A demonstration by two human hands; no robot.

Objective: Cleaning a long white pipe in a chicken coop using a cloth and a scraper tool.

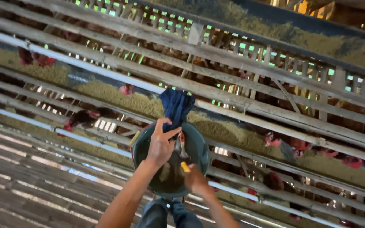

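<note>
Inside a slatted bamboo hen house, you stand over a round dark green bucket (199,145) held out in front of you, level with the lower feed trough (233,133) so that it sits just beside the grain. Your left hand (161,145) reaches across the bucket's mouth with thumb and fingers pinched around the bunched lower end of a dark blue cloth (176,105), which stands up above the rim toward the cage slats; gripping it low appears to keep the loose end clear of the bucket's contents. Your right hand (196,179) is curled at the near rim, closed on something with a short yellow handle (184,166); whether it also bears the bucket's weight cannot be told from this angle. A metal scraper-like tool (181,148) lies inside the bucket between the two hands, and a dull residue coats the bottom.

Behind the bucket, the trough runs diagonally across the frame, heaped with yellowish-green feed, with a second trough (34,69) on the tier above. Brown hens (85,118) push red-combed heads (127,89) through the bamboo slats (241,90) to eat, which is why the troughs hang outside the bars. A pale pipe (81,63) follows the upper tier. Split-bamboo flooring (26,177) lets light through below your feet.
</note>
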